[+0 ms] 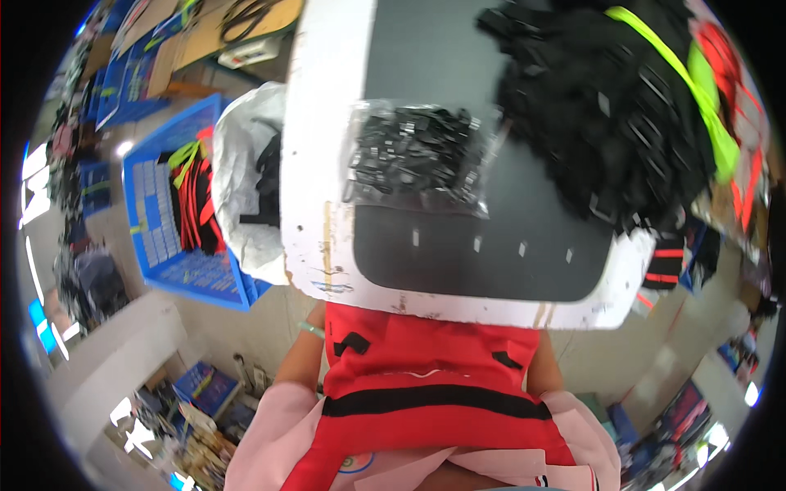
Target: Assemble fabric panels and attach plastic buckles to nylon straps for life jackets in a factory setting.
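Observation:
Both of my hands are hidden below the near edge of the table (483, 254), which has a dark grey top and a white border. Only my left forearm (300, 360), with a pale green bangle, and my right forearm (544, 370) show, on either side of my red apron (434, 352). On the table lies a clear plastic bag (417, 155) full of small black plastic pieces. To its right is a big heap of black straps (606, 114) with buckle-like parts. Several small pale marks run in a row along the near part of the top.
At the left stands a blue plastic crate (155, 221) holding red, black and yellow-green strips (193, 196). A white sack (237, 180) with black material sits between it and the table. Yellow-green and orange bands (708, 123) hang at the right edge of the heap.

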Action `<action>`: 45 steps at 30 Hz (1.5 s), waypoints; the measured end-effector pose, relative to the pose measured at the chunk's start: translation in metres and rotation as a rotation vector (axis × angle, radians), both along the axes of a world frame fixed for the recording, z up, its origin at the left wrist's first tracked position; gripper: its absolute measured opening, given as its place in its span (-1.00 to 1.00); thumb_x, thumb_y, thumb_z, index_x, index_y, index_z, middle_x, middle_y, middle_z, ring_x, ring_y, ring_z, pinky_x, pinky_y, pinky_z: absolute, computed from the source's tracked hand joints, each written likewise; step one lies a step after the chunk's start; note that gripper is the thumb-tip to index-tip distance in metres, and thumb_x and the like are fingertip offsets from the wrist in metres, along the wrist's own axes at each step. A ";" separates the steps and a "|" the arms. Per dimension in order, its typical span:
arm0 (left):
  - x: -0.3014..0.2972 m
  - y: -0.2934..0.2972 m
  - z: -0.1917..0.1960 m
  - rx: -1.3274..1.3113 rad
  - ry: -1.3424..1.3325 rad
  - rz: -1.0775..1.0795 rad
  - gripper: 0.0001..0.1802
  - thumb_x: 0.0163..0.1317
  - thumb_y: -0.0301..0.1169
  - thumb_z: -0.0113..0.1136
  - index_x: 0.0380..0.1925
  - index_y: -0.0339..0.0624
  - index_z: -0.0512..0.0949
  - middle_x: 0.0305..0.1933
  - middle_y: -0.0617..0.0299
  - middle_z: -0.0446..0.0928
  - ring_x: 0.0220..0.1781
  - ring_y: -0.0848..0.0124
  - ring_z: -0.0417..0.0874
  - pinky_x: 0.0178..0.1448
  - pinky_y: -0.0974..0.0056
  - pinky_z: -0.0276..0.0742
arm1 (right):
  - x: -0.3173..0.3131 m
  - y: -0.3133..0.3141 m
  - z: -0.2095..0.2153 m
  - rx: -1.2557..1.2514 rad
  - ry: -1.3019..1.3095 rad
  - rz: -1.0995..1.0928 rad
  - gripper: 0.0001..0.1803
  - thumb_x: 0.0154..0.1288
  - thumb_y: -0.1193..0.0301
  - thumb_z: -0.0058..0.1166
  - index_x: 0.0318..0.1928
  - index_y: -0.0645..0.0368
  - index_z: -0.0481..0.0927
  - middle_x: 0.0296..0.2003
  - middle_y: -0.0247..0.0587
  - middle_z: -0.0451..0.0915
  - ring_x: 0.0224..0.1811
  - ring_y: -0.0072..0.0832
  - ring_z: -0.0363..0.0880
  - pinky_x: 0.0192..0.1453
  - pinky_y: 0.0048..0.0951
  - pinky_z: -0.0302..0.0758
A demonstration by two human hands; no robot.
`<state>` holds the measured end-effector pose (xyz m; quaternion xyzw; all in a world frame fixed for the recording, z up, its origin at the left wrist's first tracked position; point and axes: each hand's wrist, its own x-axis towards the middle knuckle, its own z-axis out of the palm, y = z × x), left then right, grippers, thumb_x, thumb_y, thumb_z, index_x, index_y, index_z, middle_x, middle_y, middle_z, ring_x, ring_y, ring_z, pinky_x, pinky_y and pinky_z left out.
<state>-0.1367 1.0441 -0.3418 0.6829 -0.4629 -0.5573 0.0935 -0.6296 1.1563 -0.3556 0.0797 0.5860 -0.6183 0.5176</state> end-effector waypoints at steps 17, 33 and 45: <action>-0.060 -0.073 0.178 -0.229 -0.466 -1.040 -0.73 0.25 -0.30 -0.02 -0.24 -0.27 0.53 -0.25 -0.15 0.54 -0.17 -0.08 0.55 -0.10 -0.01 0.45 | -0.045 -0.016 0.149 0.024 0.652 -0.394 -0.63 0.30 0.27 0.04 -0.03 0.23 0.32 -0.27 -0.19 0.57 -0.42 -0.53 0.57 -0.50 -0.57 0.52; -0.194 -0.073 0.264 -0.402 0.087 -1.067 -0.65 0.26 -0.25 0.05 -0.07 -0.28 0.49 -0.11 -0.02 0.53 -0.05 0.07 0.53 0.03 0.18 0.43 | -0.037 -0.200 0.291 -0.018 1.671 0.095 -0.59 0.11 0.27 0.24 -0.08 0.21 0.51 -0.33 -0.24 0.46 -0.44 -0.56 0.43 -0.30 -0.54 0.42; -0.265 -0.106 0.234 -0.182 0.815 -0.200 -0.69 0.35 -0.31 -0.02 -0.12 -0.37 0.52 -0.19 0.15 0.59 -0.19 0.45 0.58 -0.11 0.37 0.47 | 0.065 -0.138 0.241 -0.493 0.490 0.475 -0.72 0.20 0.50 0.10 -0.08 0.19 0.39 -0.30 -0.34 0.52 -0.30 -0.62 0.53 -0.20 -0.56 0.50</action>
